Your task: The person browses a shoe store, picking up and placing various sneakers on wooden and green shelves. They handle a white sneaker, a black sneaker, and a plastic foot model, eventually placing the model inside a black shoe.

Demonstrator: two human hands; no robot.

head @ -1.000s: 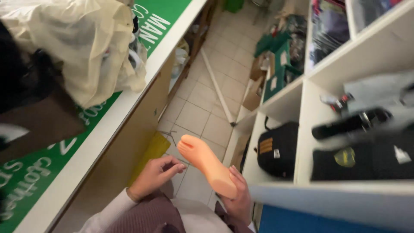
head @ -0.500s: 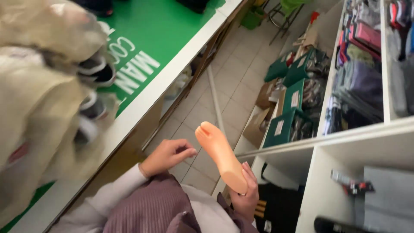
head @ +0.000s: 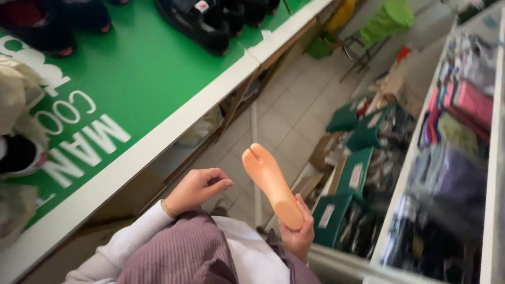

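Observation:
My right hand (head: 298,234) grips the heel end of a peach-coloured plastic display foot (head: 270,182), sole up, toes pointing away from me over the tiled aisle. My left hand (head: 195,189) hovers a little to the left of the foot, fingers loosely curled, holding nothing. A mauve ribbed garment over white sleeves fills the bottom of the view.
A green-topped counter (head: 158,79) with a white edge runs along the left, carrying dark shoes (head: 197,23) and a cream bag (head: 13,105). White shelves (head: 494,184) of folded clothes stand on the right. Green boxes (head: 350,184) crowd the tiled floor (head: 284,121). A green stool (head: 384,23) is farther off.
The view has swung up along the aisle, away from the lower shelf cubbies. Both hands and the plastic foot keep almost the same pose; the left hand stays just left of it.

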